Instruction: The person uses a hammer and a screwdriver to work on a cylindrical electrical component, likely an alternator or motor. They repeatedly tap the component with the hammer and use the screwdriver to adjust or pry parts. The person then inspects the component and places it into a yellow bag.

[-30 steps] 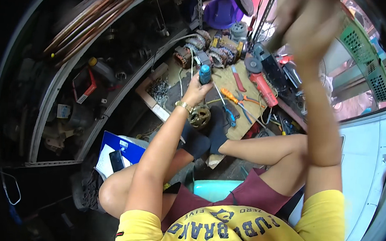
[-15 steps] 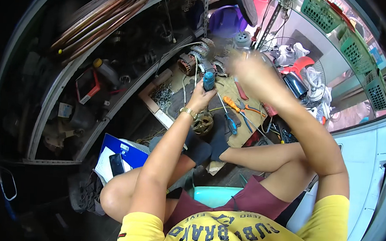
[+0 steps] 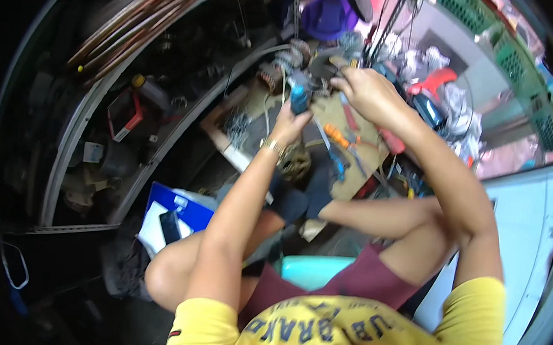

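My left hand [image 3: 287,125] is wrapped around a blue-handled tool [image 3: 299,98]. The tool's far end meets the group of motor stators with copper windings [image 3: 271,77], where its tip cannot be made out. Farther right, my right hand [image 3: 372,92] is raised with bent fingers beside a dark, blurred shape [image 3: 323,67]. Its fingers look closed, but what they grip is too smeared to name. Below the hands lie an orange-handled screwdriver [image 3: 337,135], a blue-handled screwdriver [image 3: 339,168] and a red-handled tool [image 3: 349,115]. A brass-coloured motor end cover [image 3: 295,165] rests near my feet.
Small metal pieces [image 3: 236,128] fill a wood-edged corner of the cardboard work surface [image 3: 359,178]. A dark shelf [image 3: 73,152] stands left. At right are fan parts with a red blade [image 3: 433,82]. A blue folder [image 3: 181,207] with a phone [image 3: 170,227] lies by my left knee.
The right hand, heavily blurred before, shows more clearly now, slightly farther right. My left hand stays around the blue-handled tool. The whole view has shifted slightly.
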Motion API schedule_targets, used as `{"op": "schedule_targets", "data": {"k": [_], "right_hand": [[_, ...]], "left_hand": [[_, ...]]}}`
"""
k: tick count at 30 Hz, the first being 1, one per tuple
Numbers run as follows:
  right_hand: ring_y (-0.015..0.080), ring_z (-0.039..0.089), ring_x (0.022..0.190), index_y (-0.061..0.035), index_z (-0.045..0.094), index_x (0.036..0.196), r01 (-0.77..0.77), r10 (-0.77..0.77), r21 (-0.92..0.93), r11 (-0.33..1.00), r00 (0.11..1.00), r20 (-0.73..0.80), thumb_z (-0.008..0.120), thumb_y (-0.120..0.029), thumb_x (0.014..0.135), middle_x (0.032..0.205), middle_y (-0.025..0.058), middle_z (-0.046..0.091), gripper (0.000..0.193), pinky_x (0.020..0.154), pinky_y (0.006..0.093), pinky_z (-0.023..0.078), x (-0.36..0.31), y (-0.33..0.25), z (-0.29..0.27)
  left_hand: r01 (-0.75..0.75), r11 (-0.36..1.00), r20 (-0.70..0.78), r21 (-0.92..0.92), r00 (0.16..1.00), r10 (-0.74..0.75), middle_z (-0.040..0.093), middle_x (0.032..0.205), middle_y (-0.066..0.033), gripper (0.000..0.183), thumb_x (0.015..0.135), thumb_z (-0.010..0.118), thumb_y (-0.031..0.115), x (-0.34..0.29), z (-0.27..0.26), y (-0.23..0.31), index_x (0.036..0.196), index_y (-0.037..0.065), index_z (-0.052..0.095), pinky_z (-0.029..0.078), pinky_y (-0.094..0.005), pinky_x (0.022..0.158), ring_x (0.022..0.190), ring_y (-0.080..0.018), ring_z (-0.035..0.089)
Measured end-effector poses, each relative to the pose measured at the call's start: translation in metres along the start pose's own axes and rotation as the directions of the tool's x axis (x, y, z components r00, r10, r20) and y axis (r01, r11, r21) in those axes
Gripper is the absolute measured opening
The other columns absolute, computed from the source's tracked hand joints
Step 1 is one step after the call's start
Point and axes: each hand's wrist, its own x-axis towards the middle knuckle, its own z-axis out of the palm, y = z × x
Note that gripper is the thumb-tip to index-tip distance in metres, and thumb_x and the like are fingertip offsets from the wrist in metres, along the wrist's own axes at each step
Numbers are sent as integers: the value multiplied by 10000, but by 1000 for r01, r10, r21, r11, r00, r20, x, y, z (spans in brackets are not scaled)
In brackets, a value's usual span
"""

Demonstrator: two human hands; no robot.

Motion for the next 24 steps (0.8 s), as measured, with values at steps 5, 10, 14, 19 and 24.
{"op": "schedule_targets", "data": {"k": [5,10,14,19,24], "right_hand": [[439,673,858,16,641,1015,164,-69,259,952,938,-338,530,-342,1015,871,271,668,374,762,501,523,14,8,-61],[426,653,769,22,620,1001,-26,132,535,845,978,-161,547,-323,1017,779,236,635,353,694,445,499,-8,3,-65],[439,642,797,14,615,1030,12,53,404,915,987,-149,565,-322,1008,804,249,641,340,715,466,495,-17,12,-38],[456,634,844,42,574,998,75,-41,312,947,993,-113,564,-319,1013,840,281,630,362,710,480,481,-12,2,-21],[448,657,937,4,625,1020,-99,54,188,977,971,233,552,-328,1001,931,281,675,341,796,536,510,-15,4,-7]], "left_hand": [[18,988,-1,-152,1000,-19,586,791,19,130,859,703,82,2,2,14,918,38,595,462,-275,661,707,-91,539],[-31,992,58,-124,998,39,565,823,17,115,857,658,37,-5,8,19,914,65,562,449,-274,677,729,-98,524],[2,993,54,-118,999,5,567,818,14,115,854,656,30,-9,12,17,909,65,561,451,-270,671,726,-96,527],[49,989,82,-136,996,-38,589,821,6,119,862,673,43,4,9,14,932,59,578,468,-268,662,724,-90,549],[71,985,34,-159,997,-66,608,815,-1,133,856,685,43,2,13,13,943,48,584,468,-258,635,710,-80,562]]}}
